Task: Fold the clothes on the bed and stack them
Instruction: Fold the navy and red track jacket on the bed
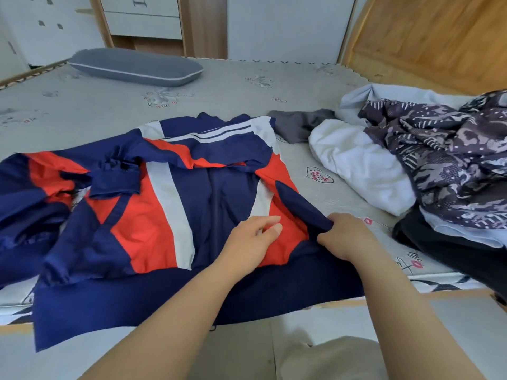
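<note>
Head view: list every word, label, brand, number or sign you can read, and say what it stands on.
No text can be read.
Bed sheet: script-like marks by its printed hearts and flowers, too blurred to read.
Jacket: only stripes and colour blocks, no lettering visible.
Patterned cloth: shapes only, no words.

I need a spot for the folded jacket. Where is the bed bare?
Bare mattress runs from the jacket collar up to the grey pillow, and on toward the wooden headboard. A narrow strip lies between jacket and white garment. The right side is crowded with the unfolded pile.
</note>
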